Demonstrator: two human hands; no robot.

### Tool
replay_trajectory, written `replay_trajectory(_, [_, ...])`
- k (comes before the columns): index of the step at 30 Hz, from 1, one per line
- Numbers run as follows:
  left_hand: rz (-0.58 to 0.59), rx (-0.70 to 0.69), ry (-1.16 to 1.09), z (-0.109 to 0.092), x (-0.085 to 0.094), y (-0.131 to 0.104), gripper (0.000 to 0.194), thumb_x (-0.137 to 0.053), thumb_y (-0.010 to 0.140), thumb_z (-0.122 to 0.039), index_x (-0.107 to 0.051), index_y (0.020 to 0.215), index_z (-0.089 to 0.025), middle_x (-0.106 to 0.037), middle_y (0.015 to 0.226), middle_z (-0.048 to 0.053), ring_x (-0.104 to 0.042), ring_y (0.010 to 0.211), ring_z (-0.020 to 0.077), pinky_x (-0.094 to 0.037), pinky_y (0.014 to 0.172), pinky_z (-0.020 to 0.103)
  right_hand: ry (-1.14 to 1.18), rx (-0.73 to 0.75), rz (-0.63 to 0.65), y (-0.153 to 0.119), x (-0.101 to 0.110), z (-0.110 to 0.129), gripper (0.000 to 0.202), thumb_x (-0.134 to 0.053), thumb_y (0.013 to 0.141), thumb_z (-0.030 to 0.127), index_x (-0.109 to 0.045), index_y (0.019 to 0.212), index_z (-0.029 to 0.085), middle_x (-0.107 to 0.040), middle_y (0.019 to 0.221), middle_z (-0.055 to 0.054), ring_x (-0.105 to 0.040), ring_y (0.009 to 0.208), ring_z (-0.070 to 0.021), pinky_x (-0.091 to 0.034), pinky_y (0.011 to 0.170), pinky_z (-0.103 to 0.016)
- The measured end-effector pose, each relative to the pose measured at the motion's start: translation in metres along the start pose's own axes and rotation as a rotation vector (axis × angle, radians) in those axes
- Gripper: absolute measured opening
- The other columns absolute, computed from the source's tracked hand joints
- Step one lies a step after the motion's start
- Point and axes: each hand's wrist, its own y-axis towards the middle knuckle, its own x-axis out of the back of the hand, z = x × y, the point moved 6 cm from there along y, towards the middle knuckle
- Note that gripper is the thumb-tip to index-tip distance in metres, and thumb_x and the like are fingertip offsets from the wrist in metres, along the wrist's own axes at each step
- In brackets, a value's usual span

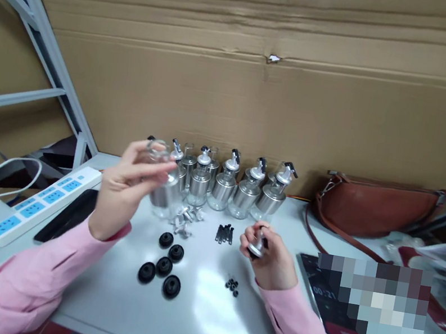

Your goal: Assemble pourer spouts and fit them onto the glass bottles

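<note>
My left hand holds a glass bottle with a metal sleeve by its open neck, slightly blurred, in front of the bottle row. In my right hand, the fingers are closed round a silver pourer cap with a dark base. Behind stand several bottles with silver and black pourer tops. Between the hands lie silver cap parts in a pile and several small black levers. Nearer to me are several round black stoppers and a cluster of tiny black rings.
A white power strip and a black phone lie at the left. At the right are a brown bag, its strap and a dark tablet. Cardboard rises behind the table.
</note>
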Motion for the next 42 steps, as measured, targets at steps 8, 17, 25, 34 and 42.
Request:
replay_trajectory(8, [0.396,0.442,-0.478,0.016,-0.083,-0.044,0.015,-0.062,0.076,-0.01,-0.052,0.067,-0.015,-0.051,0.101,0.002,-0.057,0.096,0.0164,-0.047,0.084,0.03,-0.188,0.411,0.056,0.005,-0.043,0.035,0.035,-0.063,0.065,0.02,-0.043,0.093,0.025,-0.049,0.073,0.005,-0.053,0.061,-0.0107,-0.041,0.055,-0.026])
replay_trajectory(17, [0.423,0.685,-0.76,0.031,-0.104,-0.057,0.043,-0.067,0.071,-0.008,-0.032,0.09,-0.024,-0.057,0.096,-0.001,-0.063,0.076,0.0122,-0.048,0.071,0.027,-0.602,0.684,0.355,0.0,-0.102,0.091,0.025,-0.065,0.071,0.02,-0.056,0.094,0.023,-0.049,0.084,-0.001,-0.047,0.076,-0.0128,-0.04,0.061,-0.025])
replay_trajectory(25, [0.384,0.723,-0.745,0.046,-0.103,-0.057,0.051,-0.07,0.07,-0.016,-0.034,0.105,-0.025,-0.056,0.093,0.001,-0.062,0.076,0.0144,-0.048,0.072,0.031,-0.608,0.379,0.507,0.036,-0.084,0.062,0.035,-0.071,0.067,0.034,-0.044,0.087,0.023,-0.043,0.067,0.005,-0.039,0.056,-0.0085,-0.034,0.05,-0.021])
replay_trajectory(34, [0.351,0.691,-0.747,0.055,-0.109,-0.065,0.044,-0.063,0.079,-0.029,-0.035,0.112,-0.024,-0.051,0.093,0.002,-0.059,0.077,0.0148,-0.046,0.074,0.031,-0.63,0.399,0.445,0.04,-0.078,0.059,0.037,-0.069,0.07,0.037,-0.041,0.091,0.024,-0.049,0.071,0.004,-0.045,0.06,-0.011,-0.036,0.056,-0.024])
replay_trajectory(42, [0.368,0.614,-0.686,0.057,-0.11,-0.066,0.051,-0.061,0.081,-0.029,-0.028,0.121,-0.029,-0.048,0.098,0.002,-0.057,0.079,0.014,-0.045,0.075,0.03,-0.834,0.456,0.487,0.038,-0.079,0.06,0.027,-0.059,0.079,0.037,-0.052,0.101,0.023,-0.051,0.086,-0.002,-0.048,0.077,-0.0164,-0.037,0.064,-0.028])
